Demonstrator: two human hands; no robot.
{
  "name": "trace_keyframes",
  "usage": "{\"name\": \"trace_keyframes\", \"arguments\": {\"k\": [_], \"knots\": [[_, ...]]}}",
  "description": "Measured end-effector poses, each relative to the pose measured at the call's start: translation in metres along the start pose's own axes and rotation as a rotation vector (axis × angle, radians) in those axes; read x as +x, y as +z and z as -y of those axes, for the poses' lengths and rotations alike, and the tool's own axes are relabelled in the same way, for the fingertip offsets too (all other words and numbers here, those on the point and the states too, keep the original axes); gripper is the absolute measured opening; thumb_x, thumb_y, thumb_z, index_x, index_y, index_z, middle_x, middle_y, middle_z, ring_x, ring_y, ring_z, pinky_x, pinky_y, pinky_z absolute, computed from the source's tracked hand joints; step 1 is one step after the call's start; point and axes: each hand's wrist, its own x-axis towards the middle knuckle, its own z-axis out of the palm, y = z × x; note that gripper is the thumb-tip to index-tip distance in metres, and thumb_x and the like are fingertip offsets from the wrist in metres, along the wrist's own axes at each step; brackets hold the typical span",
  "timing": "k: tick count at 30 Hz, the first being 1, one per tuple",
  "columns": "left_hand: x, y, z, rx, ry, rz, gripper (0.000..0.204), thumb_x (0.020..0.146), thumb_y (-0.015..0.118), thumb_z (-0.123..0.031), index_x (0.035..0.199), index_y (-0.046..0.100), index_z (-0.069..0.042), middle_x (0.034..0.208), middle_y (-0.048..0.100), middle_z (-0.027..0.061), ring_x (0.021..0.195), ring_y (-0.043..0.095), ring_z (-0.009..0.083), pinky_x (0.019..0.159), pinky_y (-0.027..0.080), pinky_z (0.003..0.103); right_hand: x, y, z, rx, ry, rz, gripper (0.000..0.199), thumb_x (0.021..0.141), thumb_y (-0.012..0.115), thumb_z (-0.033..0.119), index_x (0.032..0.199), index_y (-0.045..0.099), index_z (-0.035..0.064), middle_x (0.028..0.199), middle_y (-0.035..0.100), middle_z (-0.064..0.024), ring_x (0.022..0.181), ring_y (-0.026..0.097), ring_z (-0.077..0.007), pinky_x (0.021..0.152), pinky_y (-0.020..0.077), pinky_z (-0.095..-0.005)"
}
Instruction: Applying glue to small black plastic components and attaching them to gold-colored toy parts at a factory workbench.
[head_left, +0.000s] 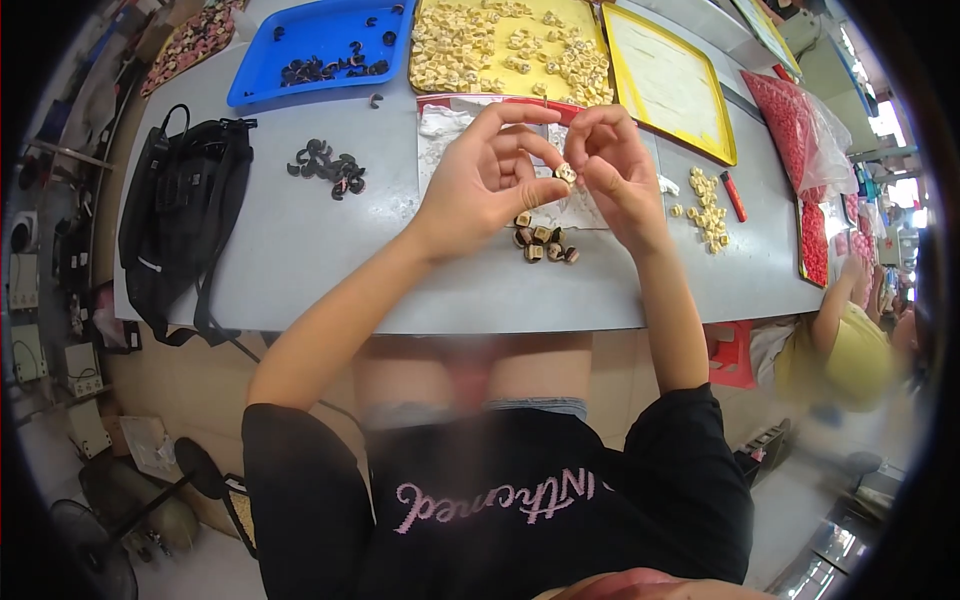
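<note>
My left hand (490,175) and my right hand (612,160) meet above the grey table (300,260), both pinching one small cream-coloured part (566,172) between their fingertips. Just below them lies a small cluster of cream and dark assembled pieces (543,240). A little pile of black curved pieces (328,166) lies to the left of my left hand. Loose cream parts (707,205) are scattered to the right of my right hand.
A blue tray (262,70) with black pieces and a yellow tray (508,45) heaped with cream parts stand at the back. Another yellow tray (665,80), a red marker (733,195), red bagged parts (795,125), a black bag (180,210), another person (850,345) at right.
</note>
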Motion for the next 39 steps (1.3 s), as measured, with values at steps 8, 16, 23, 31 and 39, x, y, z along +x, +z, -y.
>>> {"name": "trace_keyframes", "arguments": {"k": [8, 16, 23, 31, 39], "knots": [[0.000, -0.008, 0.001, -0.122, -0.143, 0.044, 0.049, 0.083, 0.071, -0.005, 0.122, 0.041, -0.003, 0.099, 0.063, 0.0091, 0.092, 0.062, 0.0147, 0.078, 0.050, 0.026, 0.002, -0.001, 0.001, -0.311, -0.149, 0.123, 0.027, 0.070, 0.076, 0.005, 0.096, 0.071, 0.0039, 0.088, 0.050, -0.0004, 0.085, 0.043, -0.0142, 0.078, 0.0378, -0.0281], [0.001, -0.015, 0.005, -0.194, -0.179, 0.039, 0.045, 0.084, 0.070, -0.009, 0.119, 0.042, -0.006, 0.102, 0.062, 0.0074, 0.090, 0.058, 0.0104, 0.073, 0.047, 0.023, 0.006, 0.002, -0.004, -0.319, -0.195, 0.092, 0.027, 0.071, 0.075, 0.004, 0.097, 0.070, 0.0035, 0.087, 0.053, -0.0013, 0.085, 0.045, -0.0143, 0.076, 0.0385, -0.0273], [0.000, -0.012, 0.009, -0.216, -0.204, 0.004, 0.038, 0.082, 0.068, -0.009, 0.108, 0.041, -0.009, 0.100, 0.058, 0.0053, 0.085, 0.053, 0.0075, 0.068, 0.043, 0.020, 0.003, 0.009, -0.002, -0.379, -0.260, 0.059, 0.030, 0.070, 0.076, 0.003, 0.099, 0.070, 0.0048, 0.086, 0.055, -0.0022, 0.081, 0.046, -0.0141, 0.072, 0.0395, -0.0265], [-0.001, -0.014, 0.014, -0.247, -0.205, 0.007, 0.033, 0.082, 0.067, -0.009, 0.100, 0.039, -0.010, 0.094, 0.057, 0.0041, 0.087, 0.054, 0.0082, 0.071, 0.044, 0.022, 0.000, 0.010, -0.005, -0.491, -0.291, 0.028, 0.026, 0.068, 0.077, 0.003, 0.093, 0.069, 0.0042, 0.083, 0.055, -0.0030, 0.075, 0.048, -0.0138, 0.067, 0.0407, -0.0263], [-0.001, -0.015, 0.015, -0.266, -0.167, 0.020, 0.033, 0.082, 0.066, -0.008, 0.095, 0.035, -0.011, 0.090, 0.055, 0.0044, 0.086, 0.056, 0.0098, 0.075, 0.046, 0.024, -0.001, 0.013, -0.006, -0.507, -0.305, 0.034, 0.025, 0.068, 0.077, 0.002, 0.092, 0.068, 0.0043, 0.081, 0.057, -0.0030, 0.072, 0.049, -0.0133, 0.065, 0.0410, -0.0254]]}}
